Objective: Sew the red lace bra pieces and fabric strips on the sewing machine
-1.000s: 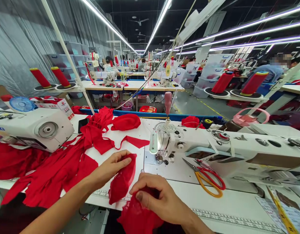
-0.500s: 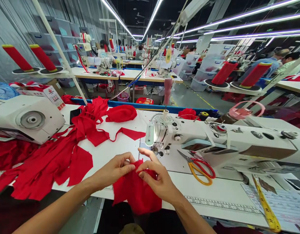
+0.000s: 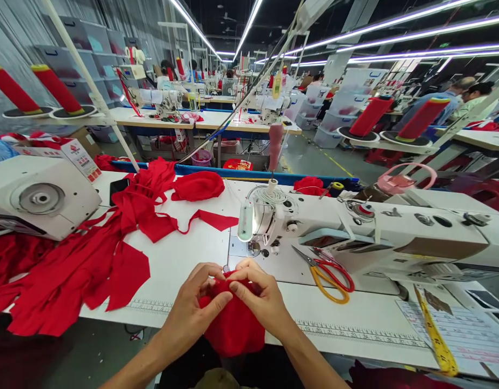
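Observation:
A piece of red fabric hangs over the table's front edge, its top pinched between both my hands. My left hand grips it from the left, thumb pointing inward. From the right, my right hand pinches the same top edge, so the two sets of fingertips nearly meet. Just beyond them is the needle area of the white sewing machine. Two pairs of scissors lie on its bed, one with orange handles and one with red handles.
Red fabric strips are heaped on the left of the white table. Another machine stands at the far left. A yellow tape measure lies over written paper at right. Red thread cones stand behind.
My left hand has moved in and turned, its thumb now over the fabric's top. My right fingers have closed down onto the edge. The view has shifted slightly.

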Motion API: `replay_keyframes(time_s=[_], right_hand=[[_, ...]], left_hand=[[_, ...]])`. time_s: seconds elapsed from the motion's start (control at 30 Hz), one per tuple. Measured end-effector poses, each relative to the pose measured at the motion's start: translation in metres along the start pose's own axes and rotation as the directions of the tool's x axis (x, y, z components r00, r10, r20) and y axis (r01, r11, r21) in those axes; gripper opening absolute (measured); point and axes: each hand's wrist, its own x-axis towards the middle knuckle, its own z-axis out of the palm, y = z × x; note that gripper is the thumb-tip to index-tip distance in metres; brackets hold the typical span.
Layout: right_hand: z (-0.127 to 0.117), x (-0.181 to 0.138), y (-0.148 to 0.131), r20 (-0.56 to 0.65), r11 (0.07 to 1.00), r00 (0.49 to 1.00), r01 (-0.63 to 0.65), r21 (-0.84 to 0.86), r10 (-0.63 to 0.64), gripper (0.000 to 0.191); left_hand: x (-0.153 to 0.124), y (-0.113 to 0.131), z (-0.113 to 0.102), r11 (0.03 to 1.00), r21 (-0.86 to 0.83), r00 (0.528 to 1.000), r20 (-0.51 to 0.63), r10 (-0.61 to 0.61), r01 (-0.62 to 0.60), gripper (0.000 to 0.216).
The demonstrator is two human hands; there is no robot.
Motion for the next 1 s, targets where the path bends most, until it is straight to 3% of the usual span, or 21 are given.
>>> replay_keyframes(time_s=[0.1,0.27,0.43,0.53,0.67,0.77,0.87,1.0], right_hand=[[0.001,-0.002,0.002,0.001,1.0,1.0,-0.009,0.009,0.009,0.023],[-0.002,-0.006,0.004,0.017,1.0,1.0,-0.014,0.005,0.014,0.023],[-0.006,-0.009,0.002,0.016,0.997,0.997,-0.07,0.007,0.07,0.034],[-0.01,-0.009,-0.002,0.033,0.992,0.992,-0.121,-0.028,0.122,0.025],[-0.014,-0.011,-0.004,0.093,0.991,0.99,-0.096,-0.098,0.105,0.02],[-0.013,-0.014,0.0,0.016,0.987,0.999,-0.043,-0.153,0.046,0.025],[-0.01,-0.017,0.005,-0.05,0.977,0.997,0.045,-0.208,-0.057,0.012],[-0.008,-0.019,0.01,-0.108,0.964,0.978,0.151,-0.219,-0.178,0.01]], left_hand=[[0.002,-0.003,0.005,0.998,-0.04,0.998,-0.041,-0.048,0.046,0.023],[0.004,0.003,0.002,0.986,-0.074,0.989,0.013,-0.146,0.147,0.029],[-0.001,0.011,0.002,0.993,0.081,0.995,-0.044,-0.084,0.088,0.027],[-0.002,0.011,0.004,0.983,0.183,0.999,0.003,-0.033,0.032,0.024],[-0.002,0.004,0.006,0.973,0.228,1.0,0.014,0.021,-0.024,0.02],[-0.001,-0.003,0.009,0.981,0.19,1.0,-0.025,-0.018,0.022,0.019],[0.002,-0.006,0.012,0.995,0.053,0.996,-0.038,-0.077,0.079,0.016],[0.008,0.001,0.013,0.956,-0.158,0.967,0.095,-0.235,0.248,0.03]])
